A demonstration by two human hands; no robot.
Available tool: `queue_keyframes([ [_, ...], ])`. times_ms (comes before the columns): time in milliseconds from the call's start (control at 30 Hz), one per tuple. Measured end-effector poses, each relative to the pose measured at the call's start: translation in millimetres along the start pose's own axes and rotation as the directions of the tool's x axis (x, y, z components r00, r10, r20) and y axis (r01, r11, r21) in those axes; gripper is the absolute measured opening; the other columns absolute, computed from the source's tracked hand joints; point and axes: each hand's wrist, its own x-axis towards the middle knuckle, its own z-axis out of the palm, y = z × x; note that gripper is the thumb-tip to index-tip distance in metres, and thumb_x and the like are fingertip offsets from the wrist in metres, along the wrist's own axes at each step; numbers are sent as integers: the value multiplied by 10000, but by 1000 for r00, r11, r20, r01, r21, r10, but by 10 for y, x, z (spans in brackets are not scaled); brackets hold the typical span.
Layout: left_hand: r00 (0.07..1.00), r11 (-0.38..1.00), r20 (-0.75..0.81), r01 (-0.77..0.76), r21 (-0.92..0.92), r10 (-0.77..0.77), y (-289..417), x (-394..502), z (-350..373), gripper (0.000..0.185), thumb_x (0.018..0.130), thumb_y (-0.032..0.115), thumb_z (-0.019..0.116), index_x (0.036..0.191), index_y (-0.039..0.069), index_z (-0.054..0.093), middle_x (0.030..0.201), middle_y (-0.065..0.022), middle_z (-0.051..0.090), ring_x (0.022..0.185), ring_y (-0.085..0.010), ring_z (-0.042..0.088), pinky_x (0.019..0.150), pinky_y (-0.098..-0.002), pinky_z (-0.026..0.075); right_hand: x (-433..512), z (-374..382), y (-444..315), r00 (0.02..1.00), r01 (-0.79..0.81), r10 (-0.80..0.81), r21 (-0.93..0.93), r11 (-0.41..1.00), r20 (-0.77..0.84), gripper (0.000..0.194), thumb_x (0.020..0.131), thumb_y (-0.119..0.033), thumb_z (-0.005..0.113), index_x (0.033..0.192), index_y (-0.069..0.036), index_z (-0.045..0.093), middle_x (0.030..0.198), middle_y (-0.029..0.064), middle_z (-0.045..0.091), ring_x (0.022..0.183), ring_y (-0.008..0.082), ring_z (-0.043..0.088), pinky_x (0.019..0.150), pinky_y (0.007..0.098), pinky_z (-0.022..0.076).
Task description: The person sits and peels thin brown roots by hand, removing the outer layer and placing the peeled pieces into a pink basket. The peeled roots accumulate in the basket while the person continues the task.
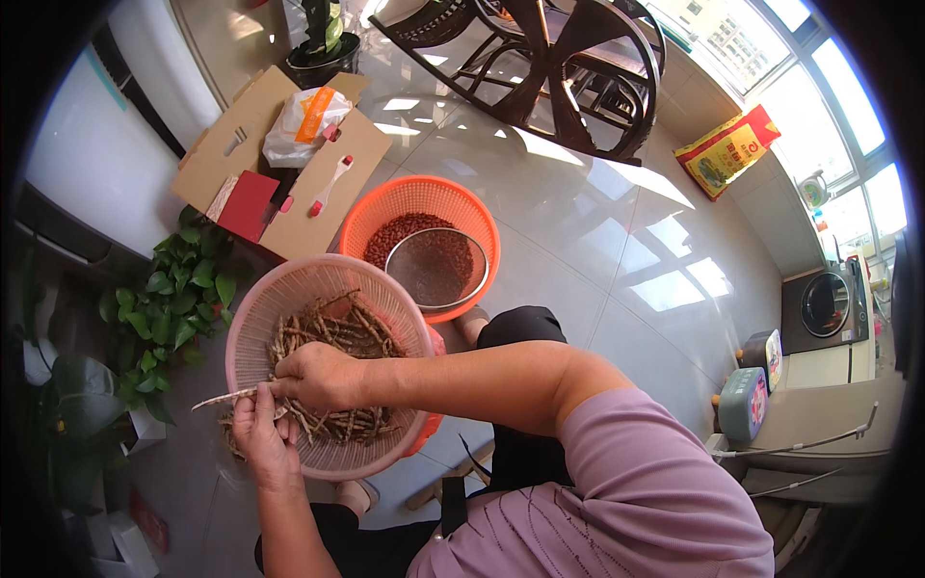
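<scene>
A dry, pale bean pod point(222, 398) is pinched between the thumb and fingers of my left hand point(266, 436), its tip sticking out to the left. My right hand point(321, 377) grips the same pod at its other end; its fingertips are partly hidden. Both hands are over the left part of a pink plastic basket point(249, 329), which holds many dried brown pods point(361, 325). Behind it stands an orange plastic basket point(473, 199) with dark red beans point(394, 235) inside. A round metal mesh sieve point(437, 267) rests in that basket, over the beans.
An opened cardboard box point(347, 191) stands beyond the baskets, with a white plastic bag point(303, 130) on it. Leafy potted plants point(173, 289) are at the left. A dark rocking chair point(549, 79) and a yellow-red sack point(726, 155) stand farther off on the tiled floor point(549, 253).
</scene>
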Motion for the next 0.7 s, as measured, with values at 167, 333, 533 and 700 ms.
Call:
queue_keyframes([
  [167, 999, 1000, 46, 5, -14, -4, -57, 52, 33, 158, 971, 175, 590, 833, 103, 563, 664, 40, 516, 431, -26, 364, 364, -191, 290, -86, 66, 74, 989, -104, 112, 89, 991, -93, 343, 919, -304, 589, 797, 9, 656, 715, 220, 631, 697, 353, 650, 670, 424, 506],
  [333, 990, 984, 96, 117, -137, -105, -22, 69, -39, 171, 963, 169, 603, 816, 88, 569, 673, 14, 543, 449, -40, 396, 389, -201, 326, -15, -55, -17, 853, -522, 389, 572, 633, 348, 314, 987, -283, 531, 815, -37, 621, 595, 11, 538, 464, 95, 493, 418, 242, 394],
  [533, 981, 977, 158, 139, -161, -113, -24, 46, -91, 157, 965, 162, 598, 831, 85, 575, 650, 14, 542, 458, -21, 406, 391, -177, 330, -5, -85, -1, 734, -677, 402, 638, 368, 547, 320, 1014, -293, 481, 814, -63, 576, 564, -32, 442, 445, 87, 389, 420, 239, 327],
  [700, 979, 973, 168, 148, -176, -118, -22, 53, -88, 144, 967, 161, 596, 851, 76, 587, 668, 3, 554, 460, -21, 406, 388, -173, 332, -9, -103, 34, 746, -665, 371, 648, 370, 554, 320, 1008, -299, 499, 812, -62, 585, 577, -29, 465, 457, 81, 416, 423, 223, 341],
])
